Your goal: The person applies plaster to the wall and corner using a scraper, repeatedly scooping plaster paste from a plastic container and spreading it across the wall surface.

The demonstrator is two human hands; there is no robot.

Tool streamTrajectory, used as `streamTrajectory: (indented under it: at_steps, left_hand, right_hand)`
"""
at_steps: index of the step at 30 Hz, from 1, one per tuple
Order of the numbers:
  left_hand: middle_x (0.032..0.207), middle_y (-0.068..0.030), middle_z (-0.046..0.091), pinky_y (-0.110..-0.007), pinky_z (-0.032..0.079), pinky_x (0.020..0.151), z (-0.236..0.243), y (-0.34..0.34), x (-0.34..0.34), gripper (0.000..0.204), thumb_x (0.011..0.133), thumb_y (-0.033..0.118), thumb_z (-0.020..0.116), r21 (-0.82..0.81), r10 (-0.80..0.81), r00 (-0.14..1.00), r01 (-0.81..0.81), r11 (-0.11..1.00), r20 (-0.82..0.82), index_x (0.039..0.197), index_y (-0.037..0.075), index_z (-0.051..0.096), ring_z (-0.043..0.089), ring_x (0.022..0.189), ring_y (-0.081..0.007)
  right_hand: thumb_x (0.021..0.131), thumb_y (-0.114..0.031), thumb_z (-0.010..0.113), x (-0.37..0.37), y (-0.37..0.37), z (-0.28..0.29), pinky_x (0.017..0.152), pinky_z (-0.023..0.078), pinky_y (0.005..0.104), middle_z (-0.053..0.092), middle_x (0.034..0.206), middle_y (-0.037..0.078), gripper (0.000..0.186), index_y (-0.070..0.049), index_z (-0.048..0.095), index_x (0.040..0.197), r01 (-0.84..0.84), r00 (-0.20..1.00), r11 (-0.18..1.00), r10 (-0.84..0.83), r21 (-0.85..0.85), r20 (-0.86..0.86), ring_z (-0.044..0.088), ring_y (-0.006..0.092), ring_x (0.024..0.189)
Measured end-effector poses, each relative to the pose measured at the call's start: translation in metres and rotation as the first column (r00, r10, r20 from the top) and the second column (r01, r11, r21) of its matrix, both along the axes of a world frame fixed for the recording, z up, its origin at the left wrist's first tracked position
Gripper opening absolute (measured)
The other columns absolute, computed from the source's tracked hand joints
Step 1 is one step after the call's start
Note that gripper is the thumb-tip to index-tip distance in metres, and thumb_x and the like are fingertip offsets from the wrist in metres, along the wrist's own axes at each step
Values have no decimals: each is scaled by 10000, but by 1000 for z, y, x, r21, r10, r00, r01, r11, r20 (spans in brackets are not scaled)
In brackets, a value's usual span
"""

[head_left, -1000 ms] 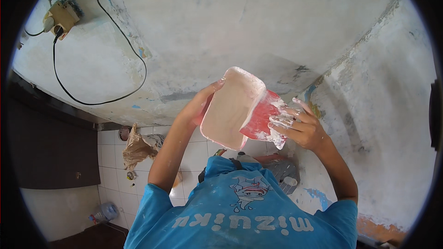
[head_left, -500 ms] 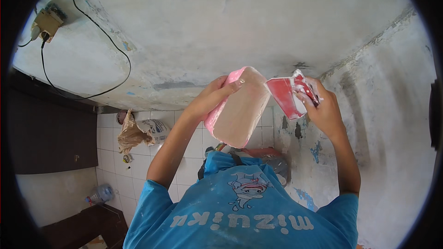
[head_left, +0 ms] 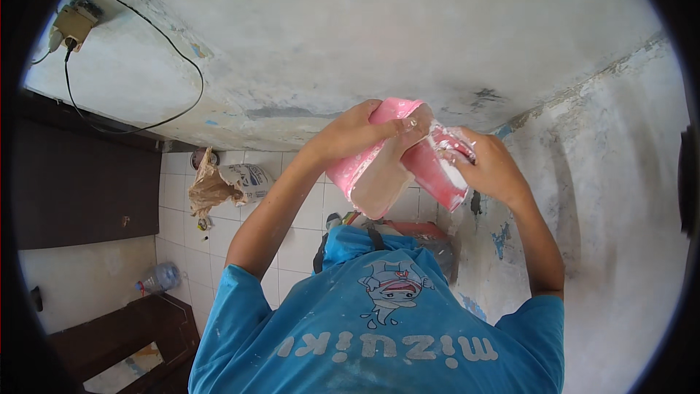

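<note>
Left hand (head_left: 357, 131) grips the pink tub (head_left: 354, 168) at its upper end, thumb over the rim; just right of the tub, the right hand (head_left: 496, 168) is closed round a red scraper (head_left: 435, 176), overlapping the tub's mouth; left of the tub, a brown paper bag (head_left: 211, 188) partly blocks a white package (head_left: 250, 182); farther lower left, a clear bottle (head_left: 162, 277); far upper left, a socket (head_left: 74, 26) with black cable (head_left: 175, 52)

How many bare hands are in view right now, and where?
2: the bare left hand grips a pink rectangular tub; the bare right hand, on the tub's right, holds a flat red spreader smeared with white paste. No other hand shows.
</note>
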State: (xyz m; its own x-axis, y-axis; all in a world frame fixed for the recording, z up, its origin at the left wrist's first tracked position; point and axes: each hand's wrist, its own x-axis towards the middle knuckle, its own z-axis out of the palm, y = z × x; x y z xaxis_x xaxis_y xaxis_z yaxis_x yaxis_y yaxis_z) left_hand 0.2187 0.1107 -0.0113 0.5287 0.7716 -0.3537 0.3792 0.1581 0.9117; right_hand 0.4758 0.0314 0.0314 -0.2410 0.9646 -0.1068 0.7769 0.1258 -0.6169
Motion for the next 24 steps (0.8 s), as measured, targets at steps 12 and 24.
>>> streamTrajectory:
  at_steps: [12,24]
  left_hand:
    - [1237,-207,620,-372,535,921,-39,-7,-2,706,938,450,637,-284,155,971,-99,954,184,1370,-87,486,643,1090,-257]
    - [1246,-167,628,-340,519,933,-56,-23,-6,606,989,411,586,-369,431,807,-287,884,405,1367,-57,506,632,1109,-221]
  right_hand:
    - [970,-107,634,-26,-16,-74,849,518,280,703,1101,65,340,44,610,1274,-207,788,891,-93,-403,-609,634,108,958]
    - [962,-114,659,-14,-32,-76,911,566,305,668,1176,82,418,56,549,1327,-144,372,727,-589,-671,-717,669,151,1054]
